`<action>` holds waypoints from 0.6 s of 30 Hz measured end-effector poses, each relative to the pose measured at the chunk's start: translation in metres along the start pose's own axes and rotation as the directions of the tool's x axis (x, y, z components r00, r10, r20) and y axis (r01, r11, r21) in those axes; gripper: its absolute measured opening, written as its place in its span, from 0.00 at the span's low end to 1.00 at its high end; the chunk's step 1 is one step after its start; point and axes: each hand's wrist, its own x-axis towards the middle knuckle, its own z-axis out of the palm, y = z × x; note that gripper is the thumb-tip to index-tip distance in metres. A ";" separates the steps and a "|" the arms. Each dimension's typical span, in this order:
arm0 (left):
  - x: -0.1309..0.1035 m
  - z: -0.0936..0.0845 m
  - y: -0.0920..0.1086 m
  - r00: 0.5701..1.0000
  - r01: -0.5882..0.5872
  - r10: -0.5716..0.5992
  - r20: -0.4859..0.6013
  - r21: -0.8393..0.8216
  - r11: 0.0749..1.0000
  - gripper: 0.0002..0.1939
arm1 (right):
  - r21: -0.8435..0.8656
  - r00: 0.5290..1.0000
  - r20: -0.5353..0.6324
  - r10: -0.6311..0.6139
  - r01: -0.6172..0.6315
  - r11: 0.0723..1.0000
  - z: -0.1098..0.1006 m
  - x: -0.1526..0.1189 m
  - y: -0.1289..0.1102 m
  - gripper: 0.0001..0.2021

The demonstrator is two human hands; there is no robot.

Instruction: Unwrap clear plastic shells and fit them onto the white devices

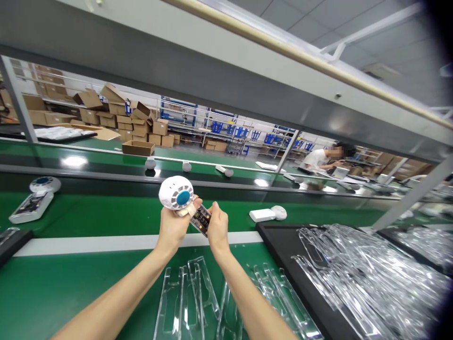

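White handheld device (177, 193), held above the green desk (88, 278). Fingers of the left hand (172, 227) grasp its neck; those of the right hand (218, 225) grip the handle end, partly hiding it. Marks on the circuit board (201, 218) are too small to read. Clear plastic frames (181, 297) are cut off below.
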 end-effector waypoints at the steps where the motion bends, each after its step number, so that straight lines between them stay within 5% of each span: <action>1: 0.001 0.000 0.001 1.000 -0.009 0.009 0.003 -0.011 1.000 0.16 | 0.004 1.000 0.001 0.003 -0.003 1.000 0.001 0.000 -0.001 0.23; 5: 0.005 -0.005 0.005 0.995 0.097 -0.099 -0.014 -0.094 0.991 0.18 | 0.028 0.998 0.047 0.032 -0.033 0.999 0.000 0.001 -0.007 0.23; 8: 0.010 -0.011 0.005 0.953 0.292 -0.301 -0.043 -0.142 0.946 0.22 | 0.076 0.971 0.226 0.083 -0.102 0.992 -0.005 -0.005 -0.011 0.21; 11: 0.016 -0.016 0.002 0.933 0.352 -0.360 -0.023 -0.159 0.922 0.24 | 0.137 0.908 0.404 0.109 -0.178 0.974 -0.014 -0.013 -0.014 0.17; 18: 0.018 -0.023 0.009 0.875 0.439 -0.394 0.281 -0.118 0.891 0.23 | 0.160 0.854 0.506 0.120 -0.230 0.960 -0.028 -0.020 -0.016 0.18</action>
